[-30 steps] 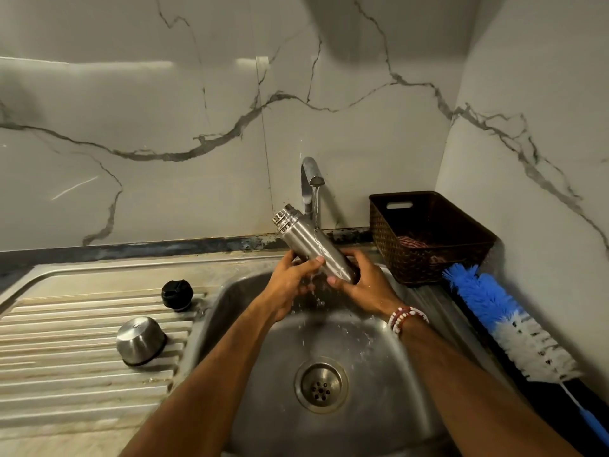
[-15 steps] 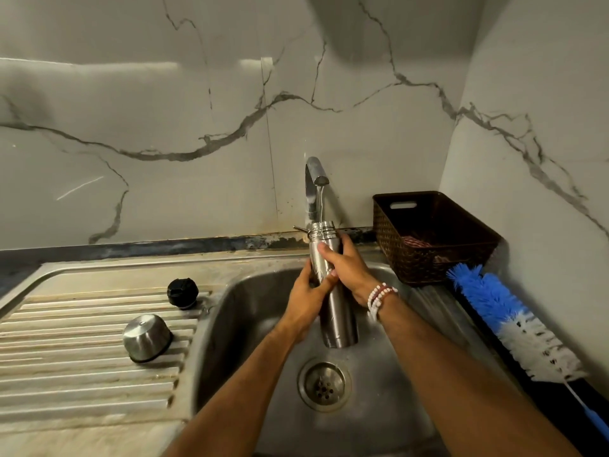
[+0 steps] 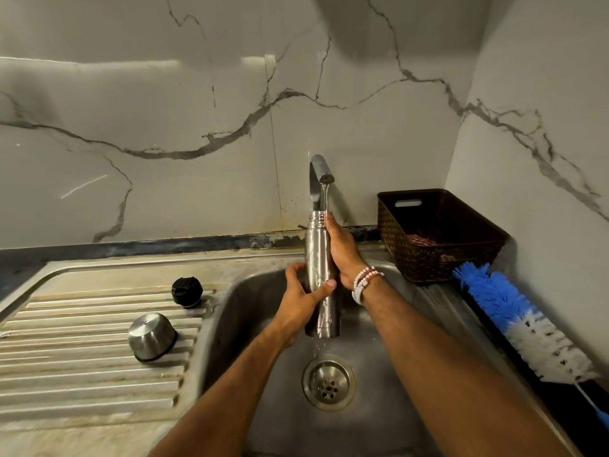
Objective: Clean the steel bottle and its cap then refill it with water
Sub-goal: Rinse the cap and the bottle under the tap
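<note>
A second ago I held the bottle tipped over, with its mouth pointing to the upper left. Now it stands straight up in the middle of the frame, with its open mouth right under the tap. The water runs down onto the mouth and onto my fingertip there. Drops fall from the bottom of the bottle into the sink. So I think I am still rinsing it, and filling it can start soon.

My left hand comes up from the lower left. It grips the middle of the bottle, with the thumb lying across the front. My right hand comes in from the lower right. It lies flat on the right side of the bottle, fingers nearly straight and reaching up to the neck. It presses but does not wrap around. I cannot see its thumb.

The black cap sits on the ribbed table at the left of the frame. A steel cup lies upside down just below it. I think the cap needs washing too.
</note>
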